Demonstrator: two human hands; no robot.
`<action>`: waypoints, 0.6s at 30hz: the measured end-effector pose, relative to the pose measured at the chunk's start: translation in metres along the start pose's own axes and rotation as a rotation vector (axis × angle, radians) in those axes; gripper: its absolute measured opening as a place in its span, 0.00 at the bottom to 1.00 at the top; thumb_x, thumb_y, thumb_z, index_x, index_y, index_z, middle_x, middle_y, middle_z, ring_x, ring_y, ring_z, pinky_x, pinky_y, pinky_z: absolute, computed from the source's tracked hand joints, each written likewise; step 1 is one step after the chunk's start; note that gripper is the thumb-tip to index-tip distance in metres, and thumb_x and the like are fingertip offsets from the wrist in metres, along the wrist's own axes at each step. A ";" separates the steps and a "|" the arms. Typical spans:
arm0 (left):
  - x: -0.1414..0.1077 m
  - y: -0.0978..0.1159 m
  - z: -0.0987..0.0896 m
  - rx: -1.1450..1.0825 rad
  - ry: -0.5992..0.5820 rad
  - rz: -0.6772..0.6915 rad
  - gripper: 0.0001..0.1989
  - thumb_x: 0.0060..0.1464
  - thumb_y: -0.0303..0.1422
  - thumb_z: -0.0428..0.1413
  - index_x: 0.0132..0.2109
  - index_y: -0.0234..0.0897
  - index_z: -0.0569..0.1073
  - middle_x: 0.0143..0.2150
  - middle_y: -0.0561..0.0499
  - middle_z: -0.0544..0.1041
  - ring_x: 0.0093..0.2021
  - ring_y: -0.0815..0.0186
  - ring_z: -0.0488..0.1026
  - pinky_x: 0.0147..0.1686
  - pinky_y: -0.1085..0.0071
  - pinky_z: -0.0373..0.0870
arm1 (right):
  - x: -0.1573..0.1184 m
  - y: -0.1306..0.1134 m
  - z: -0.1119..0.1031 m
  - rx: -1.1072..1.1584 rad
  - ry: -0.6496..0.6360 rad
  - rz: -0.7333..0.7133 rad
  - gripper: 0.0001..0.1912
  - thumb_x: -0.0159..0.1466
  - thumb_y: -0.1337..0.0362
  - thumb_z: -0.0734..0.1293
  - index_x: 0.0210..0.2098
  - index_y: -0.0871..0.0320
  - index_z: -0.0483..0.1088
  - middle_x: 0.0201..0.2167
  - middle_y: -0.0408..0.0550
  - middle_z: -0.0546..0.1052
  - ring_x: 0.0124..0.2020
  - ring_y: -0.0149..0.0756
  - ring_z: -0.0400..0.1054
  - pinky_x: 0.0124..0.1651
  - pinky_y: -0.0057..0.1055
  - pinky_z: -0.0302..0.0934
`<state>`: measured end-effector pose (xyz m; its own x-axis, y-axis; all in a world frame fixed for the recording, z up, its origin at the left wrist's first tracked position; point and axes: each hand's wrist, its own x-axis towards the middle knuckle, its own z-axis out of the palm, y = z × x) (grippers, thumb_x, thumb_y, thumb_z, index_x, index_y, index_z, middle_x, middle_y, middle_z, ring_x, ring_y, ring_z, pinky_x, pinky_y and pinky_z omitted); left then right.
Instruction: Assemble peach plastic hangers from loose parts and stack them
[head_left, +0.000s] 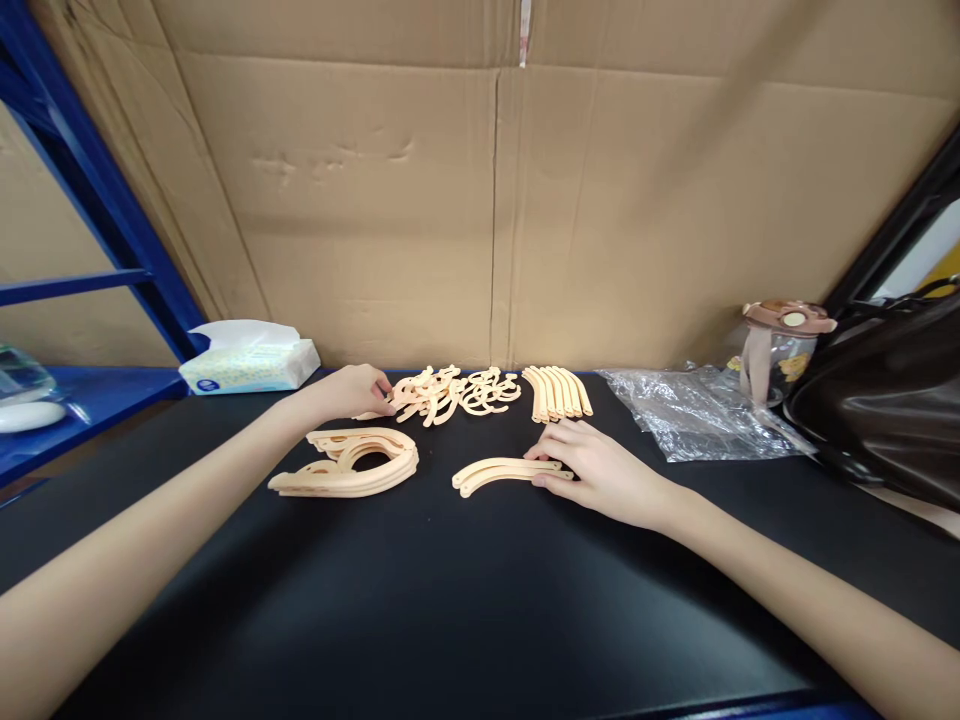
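Observation:
My right hand (581, 465) pinches the right end of two curved beige plastic strips (487, 474), which look like folding-hanger arms and lie side by side on the black tabletop (420, 600). At the left edge of a loose pile of small hooked beige pieces (442, 392), my left hand (351, 391) has its fingers closed on a beige piece, mostly hidden by the fingertips. Just in front of that hand lies a stack of beige folded hangers (367, 478). Behind my right hand, several more curved arms (556, 392) are lined up in a row.
A tissue pack (251, 358) stands at the back left beside a blue metal frame (112, 200). Clear plastic bags (690, 415), a drinking bottle (780, 350) and a dark brown bag (885, 390) occupy the right side. Cardboard (375, 200) walls off the back.

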<state>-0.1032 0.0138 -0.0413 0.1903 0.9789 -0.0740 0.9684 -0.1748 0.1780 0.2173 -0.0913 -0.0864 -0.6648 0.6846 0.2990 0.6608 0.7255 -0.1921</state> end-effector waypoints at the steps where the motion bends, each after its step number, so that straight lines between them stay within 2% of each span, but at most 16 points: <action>1: 0.000 -0.001 0.002 -0.019 0.012 -0.005 0.22 0.37 0.43 0.56 0.39 0.35 0.76 0.39 0.45 0.79 0.37 0.57 0.75 0.32 0.72 0.65 | 0.000 0.000 0.000 -0.001 -0.003 0.000 0.08 0.66 0.61 0.61 0.41 0.55 0.69 0.36 0.46 0.72 0.42 0.38 0.64 0.47 0.37 0.59; 4: 0.000 -0.003 0.004 -0.085 0.041 -0.025 0.18 0.35 0.41 0.57 0.36 0.37 0.76 0.34 0.48 0.80 0.35 0.58 0.75 0.30 0.73 0.65 | 0.000 0.000 0.000 0.001 -0.006 0.002 0.08 0.66 0.61 0.61 0.41 0.55 0.69 0.36 0.46 0.72 0.41 0.38 0.64 0.45 0.37 0.59; 9: -0.002 -0.007 0.003 -0.185 0.086 -0.070 0.20 0.34 0.39 0.58 0.37 0.35 0.76 0.31 0.49 0.79 0.31 0.61 0.74 0.28 0.74 0.65 | 0.000 0.001 0.001 0.016 -0.020 0.019 0.09 0.66 0.60 0.61 0.42 0.55 0.69 0.37 0.45 0.71 0.41 0.37 0.63 0.45 0.35 0.58; 13: -0.005 -0.011 0.002 -0.222 0.139 -0.098 0.14 0.40 0.40 0.56 0.31 0.33 0.76 0.25 0.48 0.77 0.26 0.62 0.72 0.24 0.73 0.64 | 0.000 0.001 0.002 0.015 -0.028 0.023 0.10 0.66 0.59 0.60 0.43 0.55 0.69 0.37 0.46 0.72 0.42 0.38 0.63 0.45 0.36 0.58; 18: -0.009 -0.009 -0.009 -0.250 0.302 -0.116 0.15 0.51 0.39 0.50 0.37 0.33 0.74 0.28 0.44 0.76 0.27 0.62 0.72 0.24 0.72 0.63 | 0.001 0.001 0.001 0.000 -0.031 0.025 0.10 0.66 0.59 0.60 0.42 0.54 0.70 0.37 0.46 0.72 0.42 0.38 0.64 0.46 0.37 0.58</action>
<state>-0.1146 0.0070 -0.0333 -0.0098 0.9841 0.1775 0.9045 -0.0669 0.4212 0.2172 -0.0900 -0.0876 -0.6587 0.7041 0.2654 0.6771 0.7085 -0.1990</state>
